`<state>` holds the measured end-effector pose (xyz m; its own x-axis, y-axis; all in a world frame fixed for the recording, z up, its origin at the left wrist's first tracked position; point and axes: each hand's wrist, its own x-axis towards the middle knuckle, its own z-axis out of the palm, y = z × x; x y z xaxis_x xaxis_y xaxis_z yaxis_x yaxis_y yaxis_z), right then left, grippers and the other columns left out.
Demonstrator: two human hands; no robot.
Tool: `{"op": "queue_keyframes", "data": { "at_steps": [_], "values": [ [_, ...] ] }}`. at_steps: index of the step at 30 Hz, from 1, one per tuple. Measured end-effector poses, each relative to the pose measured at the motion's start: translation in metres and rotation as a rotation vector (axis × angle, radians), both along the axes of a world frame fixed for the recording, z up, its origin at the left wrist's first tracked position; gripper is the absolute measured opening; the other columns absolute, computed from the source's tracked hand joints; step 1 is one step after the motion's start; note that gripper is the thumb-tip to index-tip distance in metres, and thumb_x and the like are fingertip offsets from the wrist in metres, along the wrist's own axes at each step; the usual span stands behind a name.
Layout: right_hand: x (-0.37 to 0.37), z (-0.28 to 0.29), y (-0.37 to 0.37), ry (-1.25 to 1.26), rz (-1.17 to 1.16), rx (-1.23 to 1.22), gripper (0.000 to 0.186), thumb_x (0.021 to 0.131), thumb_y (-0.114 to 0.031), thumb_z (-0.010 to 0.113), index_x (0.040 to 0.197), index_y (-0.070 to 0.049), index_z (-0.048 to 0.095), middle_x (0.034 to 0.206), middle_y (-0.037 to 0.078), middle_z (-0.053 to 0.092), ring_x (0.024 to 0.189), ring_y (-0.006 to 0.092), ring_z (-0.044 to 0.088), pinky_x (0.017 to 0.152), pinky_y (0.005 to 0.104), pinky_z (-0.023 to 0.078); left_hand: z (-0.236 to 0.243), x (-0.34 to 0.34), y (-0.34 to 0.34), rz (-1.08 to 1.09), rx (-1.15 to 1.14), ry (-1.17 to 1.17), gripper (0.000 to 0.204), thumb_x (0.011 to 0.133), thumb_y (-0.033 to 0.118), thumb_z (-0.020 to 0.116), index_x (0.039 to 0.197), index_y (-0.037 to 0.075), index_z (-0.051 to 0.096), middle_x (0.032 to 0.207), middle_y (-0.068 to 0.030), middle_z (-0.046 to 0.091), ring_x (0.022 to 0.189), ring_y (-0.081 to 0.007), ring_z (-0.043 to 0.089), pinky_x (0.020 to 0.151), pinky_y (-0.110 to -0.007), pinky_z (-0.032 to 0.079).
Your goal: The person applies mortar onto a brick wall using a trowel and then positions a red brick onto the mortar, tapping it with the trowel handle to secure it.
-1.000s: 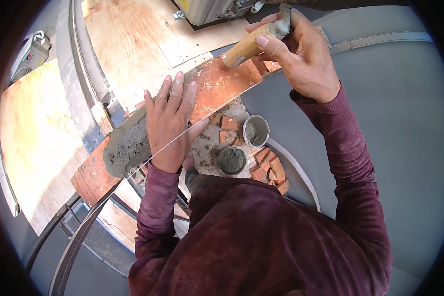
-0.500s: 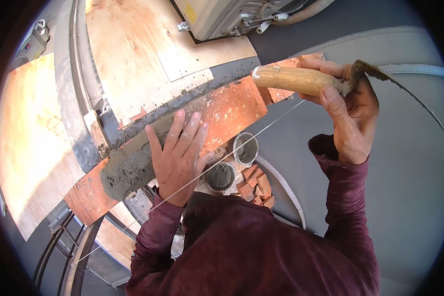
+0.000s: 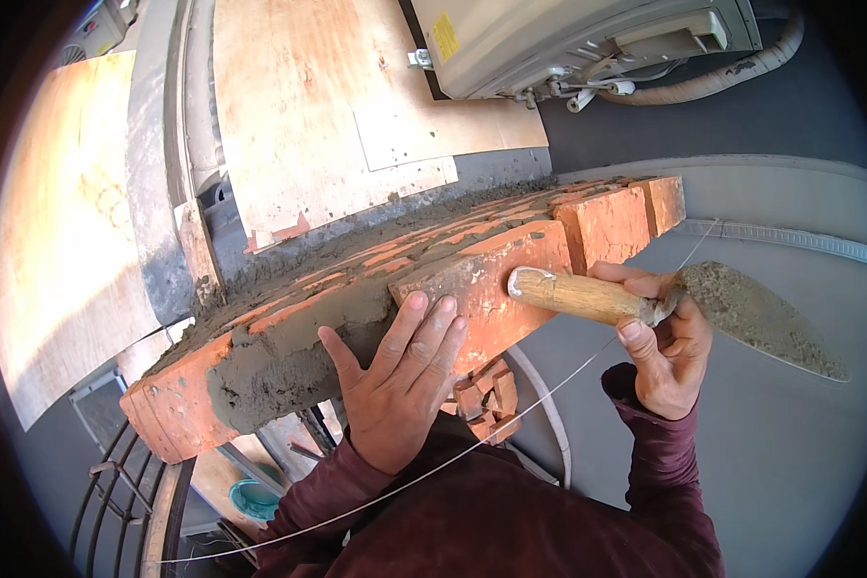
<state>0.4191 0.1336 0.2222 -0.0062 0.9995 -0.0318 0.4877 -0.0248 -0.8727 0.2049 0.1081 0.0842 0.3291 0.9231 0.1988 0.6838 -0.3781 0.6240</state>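
My left hand lies with fingers spread on the face of a red brick in a low brick wall and on grey mortar beside it. My right hand grips a trowel near where its wooden handle meets the metal neck. The handle's butt is over that brick's face, with contact unclear; the mortar-coated blade points right, away from the wall. A thin white string runs diagonally along the near side of the wall, past both hands.
An outdoor air-conditioner unit with a white hose is at the top. Plywood sheets lie beyond the wall and at left. Black metal bars are at lower left. Broken bricks and a teal bucket show below.
My right hand has come down and turned, bringing the trowel blade out to the right. The view has shifted, showing more wall top. My left hand stays spread on the wall.
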Motion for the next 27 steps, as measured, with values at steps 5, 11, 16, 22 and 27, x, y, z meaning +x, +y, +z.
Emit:
{"op": "queue_keyframes", "data": {
  "at_steps": [5,11,16,22,27],
  "values": [
    [-0.006,0.007,-0.004,0.073,-0.031,0.112,0.033,0.088,-0.003,0.063,0.116,0.005,0.047,0.118,0.029,0.058,0.113,0.0316,0.058,0.097,0.0401,0.045,-0.007,0.001,0.002,0.003,0.039,0.004,0.052,0.071,0.026,0.074,0.121,0.020,0.064,0.133,0.0082,0.056,0.135,-0.0141,0.040,0.111,-0.069,-0.009],
    [-0.011,0.000,-0.006,-0.002,-0.043,0.075,0.031,0.090,-0.007,0.063,0.114,0.006,0.049,0.115,0.024,0.062,0.103,0.0241,0.061,0.089,0.0340,0.048,-0.007,-0.001,-0.002,0.023,0.033,-0.013,0.052,0.072,0.027,0.072,0.123,0.021,0.062,0.134,0.0087,0.055,0.135,-0.0126,0.040,0.110,-0.069,-0.009],
    [-0.011,-0.003,0.006,-0.156,-0.025,0.013,0.028,0.092,-0.012,0.062,0.111,0.007,0.054,0.104,0.015,0.066,0.087,0.0136,0.061,0.079,0.0264,0.049,-0.006,0.002,-0.004,0.008,0.087,-0.027,0.056,0.070,0.028,0.074,0.124,0.022,0.061,0.136,0.0080,0.054,0.135,-0.0132,0.040,0.111,-0.068,-0.009],
    [0.008,0.016,0.032,-0.087,0.093,0.282,0.027,0.090,-0.021,0.066,0.101,0.004,0.062,0.086,0.011,0.068,0.080,0.0128,0.066,0.065,0.0279,0.051,-0.013,0.000,-0.003,0.001,0.192,0.039,0.064,0.072,0.033,0.078,0.131,0.025,0.055,0.141,0.0060,0.051,0.138,-0.0175,0.038,0.112,-0.068,-0.005],
    [0.010,0.022,0.030,-0.525,0.202,0.381,0.033,0.088,-0.025,0.064,0.097,0.004,0.052,0.078,0.010,0.058,0.074,0.0172,0.059,0.067,0.0336,0.047,-0.024,0.008,0.000,0.015,0.311,0.110,0.066,0.073,0.040,0.077,0.133,0.031,0.053,0.140,0.0078,0.051,0.136,-0.0167,0.040,0.112,-0.068,0.004]
  ]
}}
